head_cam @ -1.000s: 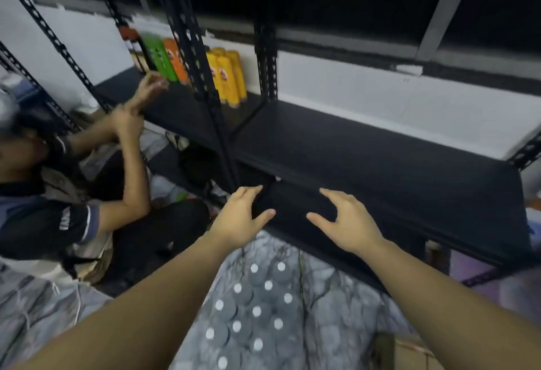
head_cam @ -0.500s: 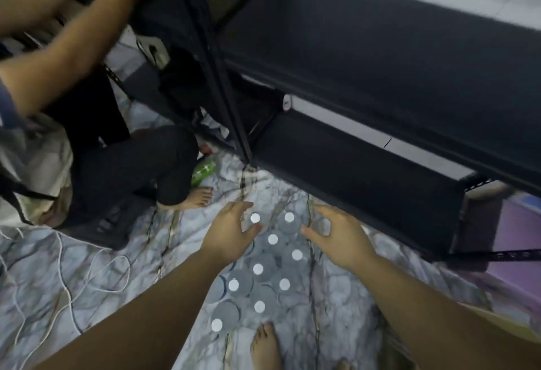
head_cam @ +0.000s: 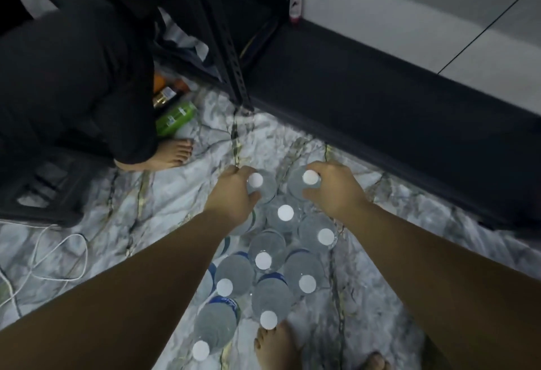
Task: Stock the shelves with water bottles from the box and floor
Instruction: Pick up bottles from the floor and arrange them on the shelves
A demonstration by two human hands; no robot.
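Observation:
Several clear water bottles with white caps [head_cam: 285, 213] stand upright in a cluster on the marbled floor. My left hand [head_cam: 234, 194] wraps around the far-left bottle [head_cam: 265, 186] just under its cap. My right hand [head_cam: 333, 189] wraps around the far-right bottle [head_cam: 301, 184] in the same way. Both bottles still stand on the floor. The black bottom shelf [head_cam: 366, 100] runs diagonally just beyond the bottles.
Another person in dark clothes [head_cam: 76, 71] crouches at the left, a bare foot [head_cam: 167, 154] near the bottles. A green bottle [head_cam: 175, 118] lies by the shelf upright [head_cam: 225, 47]. A white cable [head_cam: 58, 255] trails at left. My own feet [head_cam: 278, 346] stand below the cluster.
My view has tipped down from the shelves to the floor. Both hands have dropped onto the cluster and closed around the two farthest bottles.

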